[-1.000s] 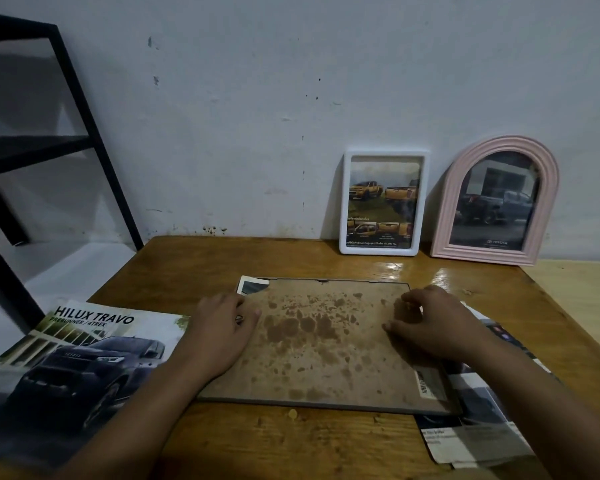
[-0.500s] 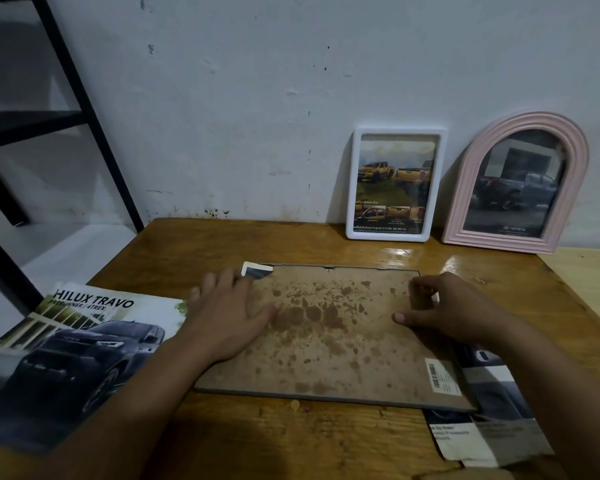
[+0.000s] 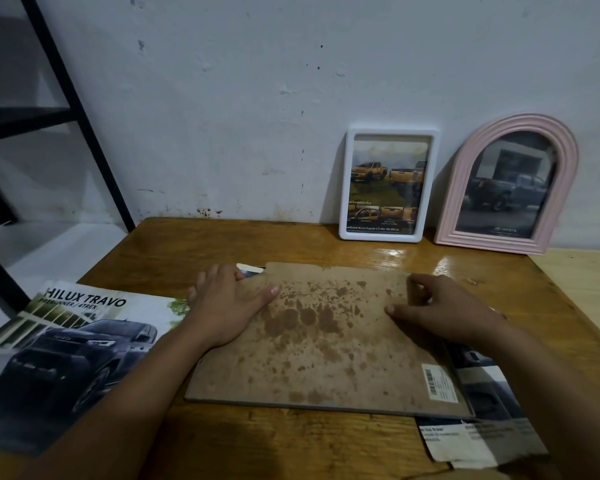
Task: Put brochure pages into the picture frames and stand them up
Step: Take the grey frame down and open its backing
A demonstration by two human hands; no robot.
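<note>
A large frame lies face down on the wooden table [image 3: 326, 441], its stained brown backing board [image 3: 323, 344] upward. My left hand [image 3: 227, 303] rests flat on the board's left edge, fingers spread. My right hand [image 3: 440, 311] presses on its right part, fingers bent at the far edge. A brochure page [image 3: 489, 424] sticks out from under the board at the right and at the far left corner. A white frame [image 3: 388, 183] and a pink arched frame [image 3: 508, 185], both holding truck pictures, stand against the wall.
A Hilux Travo brochure [image 3: 70, 355] lies at the table's left edge. A black metal shelf frame [image 3: 84, 133] stands to the left. The white wall runs right behind the table. A lighter wooden surface [image 3: 582, 282] adjoins at the right.
My left hand has opened from a loose fist to flat on the board, and my right hand shifted slightly on it. The camera has tilted and moved closer.
</note>
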